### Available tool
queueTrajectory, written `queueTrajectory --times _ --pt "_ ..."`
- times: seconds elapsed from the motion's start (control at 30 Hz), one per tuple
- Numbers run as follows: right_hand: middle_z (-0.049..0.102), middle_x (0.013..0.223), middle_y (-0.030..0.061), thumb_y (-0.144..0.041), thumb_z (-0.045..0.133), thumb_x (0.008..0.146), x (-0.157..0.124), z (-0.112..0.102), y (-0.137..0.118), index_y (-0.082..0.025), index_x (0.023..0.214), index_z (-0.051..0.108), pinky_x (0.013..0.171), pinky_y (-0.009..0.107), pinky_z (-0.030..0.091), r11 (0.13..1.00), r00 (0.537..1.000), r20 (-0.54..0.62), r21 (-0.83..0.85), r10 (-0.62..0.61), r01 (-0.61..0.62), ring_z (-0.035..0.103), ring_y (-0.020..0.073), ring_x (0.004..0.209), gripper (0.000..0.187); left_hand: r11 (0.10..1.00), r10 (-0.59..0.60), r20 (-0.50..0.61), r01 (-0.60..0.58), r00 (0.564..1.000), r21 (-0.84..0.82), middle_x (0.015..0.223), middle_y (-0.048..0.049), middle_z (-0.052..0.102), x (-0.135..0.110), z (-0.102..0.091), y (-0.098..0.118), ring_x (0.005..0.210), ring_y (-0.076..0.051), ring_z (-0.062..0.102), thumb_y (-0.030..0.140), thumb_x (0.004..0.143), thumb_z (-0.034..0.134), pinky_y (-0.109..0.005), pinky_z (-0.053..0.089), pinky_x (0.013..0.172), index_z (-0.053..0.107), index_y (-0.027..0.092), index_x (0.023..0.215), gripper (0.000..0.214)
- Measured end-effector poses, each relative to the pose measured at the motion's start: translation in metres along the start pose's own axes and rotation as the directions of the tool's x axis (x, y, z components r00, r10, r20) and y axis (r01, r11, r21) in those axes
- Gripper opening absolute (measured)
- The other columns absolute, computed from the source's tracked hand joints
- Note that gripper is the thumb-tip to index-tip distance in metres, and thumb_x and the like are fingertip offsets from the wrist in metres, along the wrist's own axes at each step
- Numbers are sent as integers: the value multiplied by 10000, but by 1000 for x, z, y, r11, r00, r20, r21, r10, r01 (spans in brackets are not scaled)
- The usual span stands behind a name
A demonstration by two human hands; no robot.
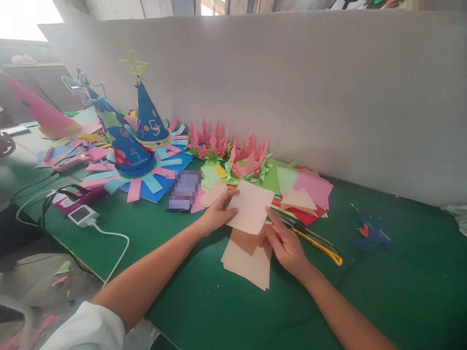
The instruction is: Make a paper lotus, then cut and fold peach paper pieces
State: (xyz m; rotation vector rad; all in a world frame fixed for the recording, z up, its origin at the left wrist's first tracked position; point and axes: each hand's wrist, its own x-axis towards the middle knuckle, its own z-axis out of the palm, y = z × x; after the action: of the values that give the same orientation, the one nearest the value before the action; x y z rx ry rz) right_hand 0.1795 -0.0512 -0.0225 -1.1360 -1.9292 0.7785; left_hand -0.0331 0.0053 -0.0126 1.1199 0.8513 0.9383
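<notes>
A pale pink square sheet of paper (pixel 251 204) is raised above the green table, tilted toward me. My left hand (pixel 221 211) pinches its left edge, the thumb lying on the front face. At the sheet's right edge is my right hand (pixel 282 243), its index finger along the edge and the other fingers curled near the lower corner. Below the sheet lies a small stack of similar pale paper (pixel 246 262), partly covered by the sheet and my right fingers. Just beyond my right hand, a yellow-and-black utility knife (pixel 317 240) rests on the table.
Behind my hands stand two pink-and-green folded paper crowns (pixel 250 158) among coloured paper sheets (pixel 314 187). Blue cone hats (pixel 149 116), a phone (pixel 184 192) and a white device with a cable (pixel 83 215) are to the left. A blue-and-red object (pixel 365 231) lies right, before a grey partition (pixel 328 97).
</notes>
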Motion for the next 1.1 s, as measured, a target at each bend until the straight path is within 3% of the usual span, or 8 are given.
queueTrajectory --times 0.07,0.17,0.33,0.47,0.63,0.83,0.97,1.1 --pt "666 726 5 -269 407 921 0 0 -1 -266 1338 445 583 253 479 995 996 72 -86 -47 53 602 146 610 419 999 -17 11 17 1000 29 1147 -73 562 -1 1 0 897 -163 569 289 710 700 -260 447 740 520 188 1181 514" --pt "685 835 33 -285 457 892 2 -1 -3 -251 1074 637 620 258 476 993 997 63 -106 -37 43 615 165 699 258 997 -22 85 15 996 73 1043 -62 602 -6 5 0 843 -154 564 348 734 686 -252 433 716 558 176 1158 475" --pt "631 616 -7 -428 554 840 4 3 -5 -215 837 545 530 241 460 964 971 -53 145 232 -223 590 153 557 214 992 -2 196 -23 981 124 959 -61 623 -12 14 1 811 -153 566 436 765 654 -252 424 711 579 170 1163 485" --pt "631 591 -10 -480 596 797 5 5 -6 -213 819 515 496 236 437 941 945 -91 159 315 -298 573 152 528 280 967 75 168 -113 983 230 941 -52 624 -15 21 1 785 -150 551 375 664 753 -247 420 694 608 171 1096 499" --pt "625 603 -4 -493 597 794 4 7 -7 -213 819 535 498 240 426 946 947 -79 120 311 -301 554 148 525 288 941 168 57 -177 984 287 784 -17 590 -16 28 -1 633 -100 505 333 726 692 -222 387 586 615 155 916 271" --pt "642 764 -21 -432 726 696 10 6 -3 -273 1071 367 478 247 464 856 913 -213 469 349 -218 557 131 515 543 996 82 -29 -83 996 -37 720 15 599 -13 29 -1 626 -119 582 330 634 780 -211 423 571 443 195 1100 591" --pt "665 962 49 -453 731 679 16 3 -6 -276 1201 380 530 263 508 755 930 -94 615 355 -226 621 162 674 653 984 -9 -130 -15 991 -180 756 -12 652 -11 28 4 690 -160 636 317 552 838 -253 470 644 356 187 1222 835" --pt "696 982 75 -461 693 716 15 2 -13 -205 1055 628 750 355 537 771 935 138 533 328 -349 644 240 890 429 978 -20 -93 0 995 -211 764 -25 674 -12 29 6 717 -176 646 310 551 845 -275 468 682 356 176 1276 884"
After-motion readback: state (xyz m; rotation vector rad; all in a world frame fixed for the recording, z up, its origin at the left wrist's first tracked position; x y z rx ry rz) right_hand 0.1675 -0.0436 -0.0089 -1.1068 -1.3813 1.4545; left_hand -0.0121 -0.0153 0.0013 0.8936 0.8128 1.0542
